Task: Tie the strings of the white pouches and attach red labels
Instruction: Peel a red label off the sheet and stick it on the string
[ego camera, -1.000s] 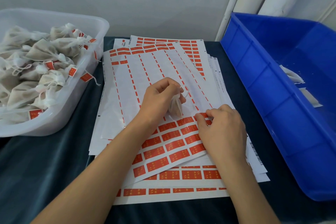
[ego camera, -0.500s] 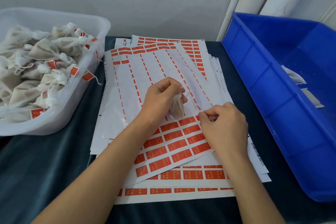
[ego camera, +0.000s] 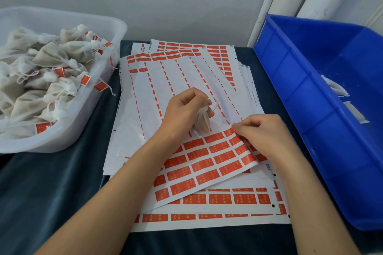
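My left hand point(ego camera: 184, 109) holds one small pouch point(ego camera: 202, 123) by its neck, fingers curled around the gathered top; the pouch hangs down and its bottom is just above the top sticker sheet point(ego camera: 165, 89); a loop of white string point(ego camera: 213, 103) comes out beside my fingers. My right hand point(ego camera: 263, 132) lies on the same sheet, the thumb and first finger pinched together at the edge of the first row of red labels point(ego camera: 215, 136); I think I am peeling one label, but I cannot tell if it is already free from the paper, because my fingers hide it.

The finished pouches point(ego camera: 41, 72) with their labels lie in the clear tub point(ego camera: 103, 80) at my left; the blue bin point(ego camera: 310, 93) at my right holds only a few white scraps, as far as I can see.

What can go wrong: the label can tear or fold on itself if I pull too fast or at a bad angle; then the sticky side catches my finger and it will not close flat around the string. The whole sheet can also rise with the label, since nothing presses it down except my own right hand; the loose sheets under it may slide. And if my left hand relaxes, the neck of the pouch can open, or the string can slip out of reach.
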